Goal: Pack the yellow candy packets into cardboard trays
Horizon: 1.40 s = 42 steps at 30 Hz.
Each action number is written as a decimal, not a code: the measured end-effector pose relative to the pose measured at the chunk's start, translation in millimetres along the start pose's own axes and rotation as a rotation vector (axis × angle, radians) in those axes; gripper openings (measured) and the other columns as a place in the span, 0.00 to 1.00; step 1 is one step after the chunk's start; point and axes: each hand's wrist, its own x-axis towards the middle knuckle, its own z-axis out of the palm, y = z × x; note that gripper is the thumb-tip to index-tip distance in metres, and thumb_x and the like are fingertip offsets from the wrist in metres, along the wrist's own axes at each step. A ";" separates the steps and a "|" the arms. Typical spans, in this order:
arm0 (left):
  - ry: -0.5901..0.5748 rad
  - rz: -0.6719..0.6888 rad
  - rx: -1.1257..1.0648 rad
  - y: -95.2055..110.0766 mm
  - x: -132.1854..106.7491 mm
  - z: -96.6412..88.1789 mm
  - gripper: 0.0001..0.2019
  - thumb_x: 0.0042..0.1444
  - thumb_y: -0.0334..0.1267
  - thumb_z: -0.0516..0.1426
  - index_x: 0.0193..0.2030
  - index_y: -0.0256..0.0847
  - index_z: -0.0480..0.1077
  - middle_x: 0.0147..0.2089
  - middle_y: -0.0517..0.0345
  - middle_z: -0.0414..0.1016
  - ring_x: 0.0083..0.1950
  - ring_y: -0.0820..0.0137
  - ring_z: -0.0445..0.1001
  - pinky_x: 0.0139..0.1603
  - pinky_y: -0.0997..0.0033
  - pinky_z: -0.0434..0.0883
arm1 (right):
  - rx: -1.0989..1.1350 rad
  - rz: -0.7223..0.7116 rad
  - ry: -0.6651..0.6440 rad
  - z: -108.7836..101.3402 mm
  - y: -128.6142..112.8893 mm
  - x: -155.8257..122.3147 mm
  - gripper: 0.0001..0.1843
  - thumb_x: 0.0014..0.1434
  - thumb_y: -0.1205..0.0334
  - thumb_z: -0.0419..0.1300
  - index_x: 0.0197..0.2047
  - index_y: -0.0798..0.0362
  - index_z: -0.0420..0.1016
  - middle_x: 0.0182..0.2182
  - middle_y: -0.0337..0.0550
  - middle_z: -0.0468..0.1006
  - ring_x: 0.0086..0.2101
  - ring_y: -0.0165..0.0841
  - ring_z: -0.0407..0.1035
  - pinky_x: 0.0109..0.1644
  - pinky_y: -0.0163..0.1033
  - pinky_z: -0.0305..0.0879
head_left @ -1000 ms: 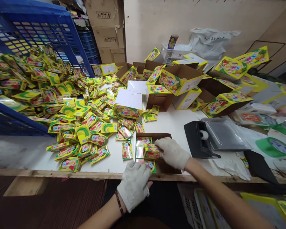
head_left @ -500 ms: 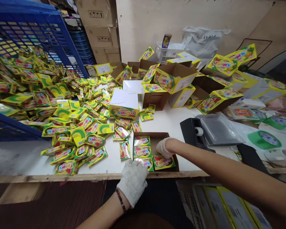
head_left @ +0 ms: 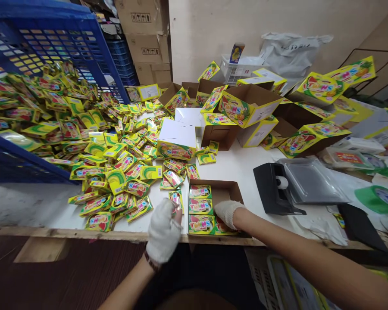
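Note:
My left hand (head_left: 164, 230), in a white knit glove with a bare thumb, is at a small yellow-green "TWINS" box (head_left: 176, 199) on the table. Its fingers and thumb close around the near end of that box. My right hand (head_left: 229, 213), also gloved, reaches palm down into an open brown display carton (head_left: 224, 189). It rests over another small box (head_left: 220, 225) at the carton's near side; its fingertips are hidden. Along the carton's left side lie three small boxes (head_left: 200, 206) in a column.
Many loose small boxes (head_left: 126, 161) spill from a tipped blue crate (head_left: 106, 60) on the left. Empty display cartons (head_left: 245, 103) are heaped at the back. A black tape dispenser (head_left: 268, 189), clear plastic tray (head_left: 310, 181) and green tape roll (head_left: 378, 198) are on the right.
My left hand has moved left from the carton's near edge to the loose small box beside it. My right hand stays in the carton, slightly nearer me. The view has shifted left.

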 end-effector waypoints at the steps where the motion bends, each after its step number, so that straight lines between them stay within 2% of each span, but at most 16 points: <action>1: -0.015 -0.113 0.061 -7.3 7.5 3.4 0.10 0.61 0.42 0.51 0.45 0.40 0.66 0.42 0.50 0.71 0.46 0.61 0.72 0.47 0.61 0.69 | -0.044 0.007 -0.041 -4.0 -1.7 -2.1 0.14 0.27 0.78 0.68 0.14 0.51 0.72 0.18 0.42 0.77 0.27 0.43 0.76 0.33 0.41 0.69; 4: -0.189 -0.344 0.257 -19.1 28.4 17.5 0.27 0.50 0.48 0.61 0.54 0.37 0.62 0.50 0.44 0.69 0.53 0.54 0.71 0.49 0.58 0.69 | -0.159 0.017 -0.111 -19.7 -10.3 -6.9 0.12 0.32 0.75 0.68 0.21 0.51 0.76 0.24 0.46 0.80 0.31 0.45 0.77 0.35 0.43 0.69; 6: -0.242 -0.403 0.276 -22.6 33.8 24.0 0.31 0.48 0.46 0.62 0.57 0.37 0.60 0.53 0.43 0.69 0.54 0.53 0.71 0.50 0.58 0.68 | -0.197 0.016 -0.088 -30.8 -17.7 -11.1 0.09 0.39 0.69 0.68 0.29 0.52 0.79 0.31 0.52 0.81 0.35 0.47 0.77 0.36 0.44 0.69; 8: -0.225 -0.444 0.181 -27.3 31.0 24.6 0.30 0.49 0.42 0.60 0.58 0.39 0.58 0.49 0.46 0.72 0.50 0.56 0.74 0.47 0.60 0.69 | -0.176 -0.017 -0.006 -40.4 -25.5 -16.7 0.08 0.50 0.61 0.64 0.36 0.52 0.78 0.36 0.53 0.81 0.37 0.46 0.76 0.37 0.44 0.67; 10: -0.123 -0.439 0.051 -33.4 22.9 20.3 0.30 0.50 0.41 0.58 0.60 0.40 0.57 0.46 0.49 0.74 0.46 0.58 0.76 0.45 0.60 0.71 | -0.072 -0.080 0.129 -46.9 -34.2 -21.9 0.08 0.58 0.59 0.57 0.36 0.52 0.76 0.35 0.49 0.80 0.37 0.41 0.74 0.38 0.41 0.65; 13: 0.135 -0.195 -0.038 -37.5 9.1 11.7 0.34 0.51 0.39 0.57 0.65 0.39 0.53 0.54 0.44 0.71 0.53 0.58 0.73 0.53 0.58 0.71 | 0.254 -0.133 0.350 -50.6 -49.6 -23.8 0.09 0.62 0.61 0.52 0.37 0.52 0.73 0.34 0.44 0.78 0.36 0.36 0.72 0.40 0.38 0.64; 16: 0.230 0.117 -0.014 -29.2 2.2 6.3 0.34 0.53 0.34 0.55 0.67 0.40 0.51 0.58 0.42 0.69 0.58 0.57 0.70 0.59 0.55 0.68 | 0.596 -0.139 0.334 -51.7 -62.7 -18.7 0.12 0.62 0.57 0.54 0.47 0.52 0.70 0.33 0.41 0.77 0.31 0.32 0.70 0.34 0.36 0.64; 18: 0.177 0.273 -0.035 -22.5 5.5 3.7 0.33 0.55 0.34 0.55 0.68 0.42 0.52 0.56 0.44 0.70 0.58 0.58 0.70 0.59 0.56 0.68 | 0.647 -0.170 0.274 -52.8 -64.4 -16.3 0.14 0.60 0.58 0.56 0.48 0.53 0.69 0.32 0.40 0.75 0.28 0.31 0.68 0.30 0.35 0.63; 20: 0.113 0.324 -0.075 -21.9 18.5 1.2 0.29 0.58 0.37 0.53 0.67 0.42 0.53 0.57 0.44 0.70 0.59 0.59 0.69 0.60 0.57 0.67 | 0.667 -0.193 0.247 -52.8 -58.4 -17.5 0.16 0.58 0.61 0.56 0.50 0.53 0.69 0.32 0.39 0.74 0.27 0.30 0.67 0.29 0.34 0.63; 23: -0.049 0.177 0.077 -35.1 56.2 -0.9 0.20 0.61 0.40 0.51 0.59 0.40 0.63 0.54 0.45 0.70 0.57 0.60 0.68 0.57 0.59 0.67 | 0.772 -0.168 0.191 -48.3 -40.0 -24.2 0.21 0.60 0.59 0.52 0.57 0.50 0.64 0.31 0.38 0.74 0.25 0.31 0.68 0.25 0.34 0.62; 26: -0.255 0.038 0.331 -52.3 99.7 3.2 0.17 0.56 0.43 0.56 0.51 0.39 0.69 0.50 0.45 0.70 0.53 0.57 0.68 0.52 0.58 0.66 | 0.731 -0.153 0.237 -42.3 -24.3 -29.7 0.16 0.59 0.56 0.53 0.50 0.51 0.69 0.31 0.40 0.74 0.29 0.33 0.70 0.29 0.37 0.65; 28: -0.279 0.012 0.383 -57.6 120.2 8.9 0.23 0.51 0.46 0.60 0.52 0.37 0.68 0.50 0.43 0.70 0.54 0.53 0.67 0.53 0.54 0.65 | 0.693 -0.158 0.289 -40.4 -20.4 -30.7 0.13 0.58 0.57 0.54 0.44 0.52 0.71 0.32 0.41 0.75 0.33 0.35 0.71 0.35 0.39 0.67; 30: -0.258 -0.009 0.390 -57.2 130.1 13.5 0.26 0.49 0.47 0.61 0.53 0.35 0.67 0.49 0.41 0.70 0.53 0.50 0.67 0.53 0.50 0.64 | 0.688 -0.150 0.322 -40.3 -20.6 -30.0 0.14 0.57 0.58 0.54 0.45 0.53 0.70 0.34 0.42 0.76 0.34 0.36 0.71 0.38 0.40 0.68; 35: -0.240 0.006 0.360 -46.9 113.6 -1.0 0.36 0.43 0.41 0.62 0.60 0.32 0.62 0.54 0.39 0.69 0.56 0.49 0.67 0.59 0.45 0.62 | 0.698 -0.189 0.332 -46.2 -21.4 -23.7 0.17 0.54 0.58 0.55 0.46 0.54 0.71 0.38 0.45 0.78 0.38 0.37 0.71 0.43 0.42 0.68; 40: -0.347 0.460 -0.087 -21.8 74.0 -40.9 0.46 0.44 0.28 0.57 0.72 0.43 0.46 0.68 0.44 0.57 0.69 0.56 0.57 0.69 0.53 0.59 | 0.833 -0.464 0.241 -56.0 -24.6 -19.1 0.15 0.55 0.52 0.59 0.40 0.53 0.69 0.44 0.46 0.75 0.44 0.38 0.69 0.50 0.43 0.66; 42: -0.402 0.528 -0.221 -10.0 63.7 -48.4 0.45 0.47 0.28 0.56 0.72 0.47 0.45 0.70 0.45 0.55 0.71 0.56 0.55 0.70 0.51 0.57 | 0.978 -0.555 0.176 -55.4 -29.1 -20.0 0.18 0.56 0.48 0.61 0.41 0.54 0.68 0.43 0.46 0.74 0.44 0.37 0.69 0.50 0.43 0.67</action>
